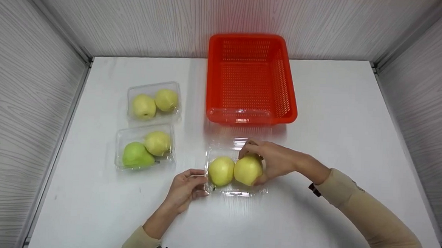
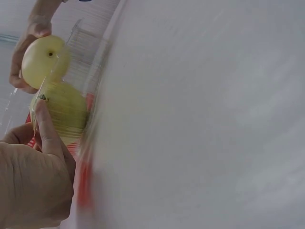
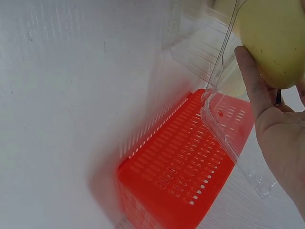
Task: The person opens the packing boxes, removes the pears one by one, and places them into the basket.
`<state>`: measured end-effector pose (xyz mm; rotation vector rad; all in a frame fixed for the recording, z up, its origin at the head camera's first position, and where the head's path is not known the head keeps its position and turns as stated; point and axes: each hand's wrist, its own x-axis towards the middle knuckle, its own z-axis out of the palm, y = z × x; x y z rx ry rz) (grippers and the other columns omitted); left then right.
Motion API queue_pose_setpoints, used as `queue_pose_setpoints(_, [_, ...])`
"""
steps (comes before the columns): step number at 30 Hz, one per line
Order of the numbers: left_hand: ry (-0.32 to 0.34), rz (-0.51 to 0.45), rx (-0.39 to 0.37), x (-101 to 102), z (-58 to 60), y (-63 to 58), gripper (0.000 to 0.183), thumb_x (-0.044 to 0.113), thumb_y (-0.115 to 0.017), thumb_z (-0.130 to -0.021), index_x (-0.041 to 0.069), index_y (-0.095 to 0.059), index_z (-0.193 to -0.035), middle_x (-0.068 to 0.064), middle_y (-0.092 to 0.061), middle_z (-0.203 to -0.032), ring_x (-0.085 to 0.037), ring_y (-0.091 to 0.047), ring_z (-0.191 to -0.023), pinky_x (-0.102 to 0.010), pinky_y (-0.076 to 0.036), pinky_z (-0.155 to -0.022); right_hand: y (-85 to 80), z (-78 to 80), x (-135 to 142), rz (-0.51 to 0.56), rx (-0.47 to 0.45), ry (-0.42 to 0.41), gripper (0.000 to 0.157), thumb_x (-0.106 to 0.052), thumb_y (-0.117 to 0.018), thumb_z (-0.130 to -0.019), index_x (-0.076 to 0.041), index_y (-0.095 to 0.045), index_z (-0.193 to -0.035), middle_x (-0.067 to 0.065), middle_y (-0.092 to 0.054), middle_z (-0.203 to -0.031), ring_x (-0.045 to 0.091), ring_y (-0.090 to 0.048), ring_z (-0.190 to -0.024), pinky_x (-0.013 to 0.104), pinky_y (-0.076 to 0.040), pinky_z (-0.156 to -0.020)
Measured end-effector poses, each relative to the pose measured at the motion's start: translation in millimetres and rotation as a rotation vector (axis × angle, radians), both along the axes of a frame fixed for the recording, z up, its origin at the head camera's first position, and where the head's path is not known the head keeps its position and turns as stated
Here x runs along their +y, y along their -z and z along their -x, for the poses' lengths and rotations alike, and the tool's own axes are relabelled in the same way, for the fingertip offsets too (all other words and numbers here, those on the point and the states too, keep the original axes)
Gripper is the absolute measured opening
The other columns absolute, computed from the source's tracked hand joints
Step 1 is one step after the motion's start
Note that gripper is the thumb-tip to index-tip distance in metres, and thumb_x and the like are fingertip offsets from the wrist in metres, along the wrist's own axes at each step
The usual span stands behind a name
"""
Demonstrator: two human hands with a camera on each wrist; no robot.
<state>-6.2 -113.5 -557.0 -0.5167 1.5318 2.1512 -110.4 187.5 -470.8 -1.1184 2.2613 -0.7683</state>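
Observation:
A clear plastic box (image 1: 236, 193) with a raised lid (image 1: 240, 117) stands on the table in front of me. One yellow pear (image 1: 220, 171) sits in its left half. My right hand (image 1: 274, 159) grips a second yellow pear (image 1: 248, 170) at the box's right half; the right wrist view shows fingers around that held pear (image 3: 274, 43). At the box's left wall is my left hand (image 1: 187, 188), pinching the edge between thumb and fingers. In the left wrist view, a finger of the left hand (image 2: 43, 176) lies along the clear wall.
Behind the box stands a red perforated basket (image 1: 251, 80), with the lid overlapping its front rim. To the left are two more clear boxes: the farther one (image 1: 153, 85) holds two yellow pears, the nearer one (image 1: 127, 134) a green pear (image 1: 137, 155) and a yellow pear (image 1: 157, 143).

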Motion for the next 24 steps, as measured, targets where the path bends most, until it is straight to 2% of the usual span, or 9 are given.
queue_pose_setpoints(8, [0.008,0.001,0.011,0,0.3,-0.9,0.026,0.001,-0.070,-0.095,-0.002,-0.062,-0.120,0.000,-0.074,-0.087,-0.010,-0.070,-0.072,-0.023,-0.065,-0.066,-9.2,2.8,6,0.104,-0.032,0.053,0.063,-0.030,-0.095,-0.073,-0.022,-0.061,-0.126,-0.001,-0.060,-0.129,0.018,-0.064,-0.119,0.036,-0.063,-0.094])
queue_pose_setpoints(14, [0.015,0.018,0.013,-1,0.2,-1.0,0.029,0.002,-0.071,-0.095,-0.002,-0.061,-0.122,0.000,-0.075,-0.087,-0.010,-0.071,-0.073,-0.022,-0.065,-0.066,-18.3,5.1,10,0.207,-0.003,0.075,0.066,-0.031,-0.097,-0.072,-0.019,-0.062,-0.127,0.000,-0.059,-0.128,0.019,-0.063,-0.120,0.041,-0.065,-0.092])
queue_pose_setpoints(20, [0.008,0.037,0.007,0,0.1,-1.8,0.030,0.002,-0.071,-0.095,-0.003,-0.062,-0.123,0.000,-0.074,-0.087,-0.009,-0.071,-0.073,-0.022,-0.066,-0.065,-36.6,12.0,12,0.271,0.019,0.109,0.068,-0.029,-0.099,-0.071,-0.017,-0.063,-0.127,0.001,-0.059,-0.126,0.018,-0.063,-0.117,0.034,-0.067,-0.089])
queue_pose_setpoints(24, [0.007,0.039,0.007,0,0.8,-0.9,0.030,0.002,-0.071,-0.095,-0.003,-0.062,-0.122,0.000,-0.074,-0.087,-0.009,-0.071,-0.072,-0.022,-0.066,-0.065,-51.5,19.9,13,0.319,0.037,0.133,0.068,-0.024,-0.099,-0.070,-0.016,-0.063,-0.126,0.002,-0.060,-0.126,0.017,-0.062,-0.115,0.035,-0.067,-0.087])
